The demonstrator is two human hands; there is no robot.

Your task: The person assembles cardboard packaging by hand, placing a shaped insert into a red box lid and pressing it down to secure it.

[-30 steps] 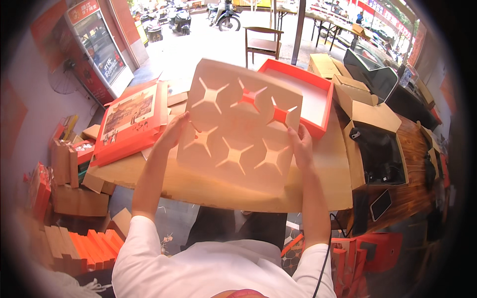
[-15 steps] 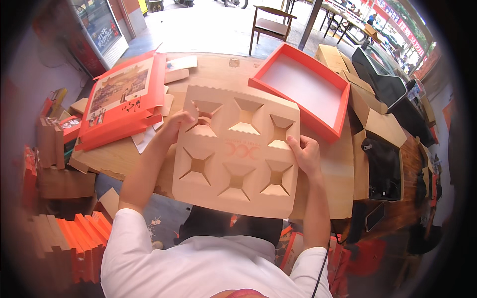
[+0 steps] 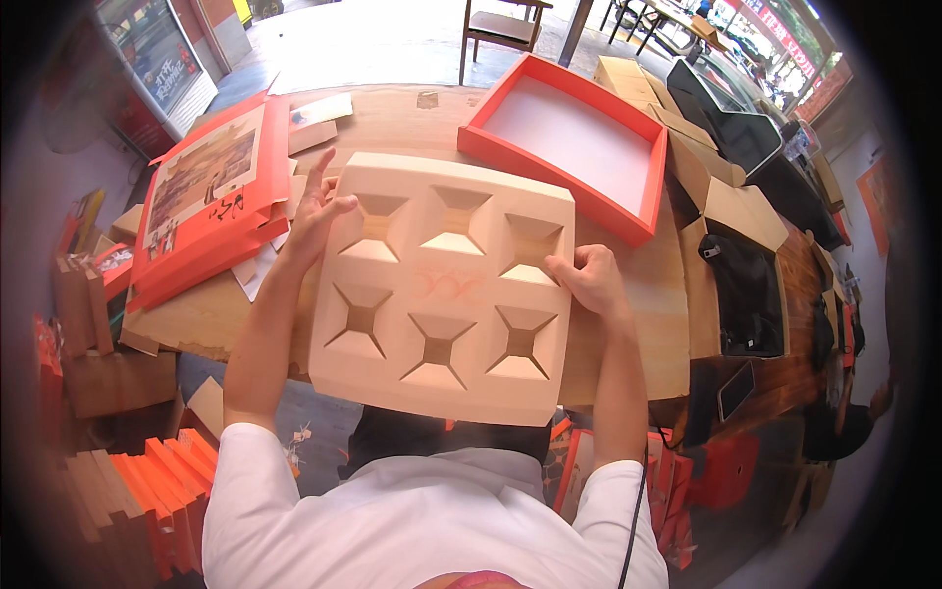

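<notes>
A beige cardboard box insert [image 3: 446, 294] with several square, sloped-sided wells and a faint printed emblem is held up in front of me. My left hand [image 3: 319, 211] has it by the left edge, thumb on the face near the upper corner, with one finger raised. At the opposite edge, my right hand [image 3: 596, 282] grips it, thumb over the face beside the upper right well and its other fingers partly hidden. Beyond the insert lies a shallow red box [image 3: 638, 206] with a white inside. Left of my left hand rests a red picture-printed box piece [image 3: 211, 191].
The wooden table [image 3: 402, 113] lies under these. Open brown cartons [image 3: 741, 211] stand at right, one holding a black item, with a phone [image 3: 736, 391] close by. Stacked orange and brown cardboard pieces [image 3: 162, 481] are low at left. A wooden chair [image 3: 502, 27] stands beyond the table.
My left hand's grip has loosened, with a finger now lifted away from the insert's edge. The insert has tilted slightly. The whole view has shifted, so surroundings sit a little higher and further left.
</notes>
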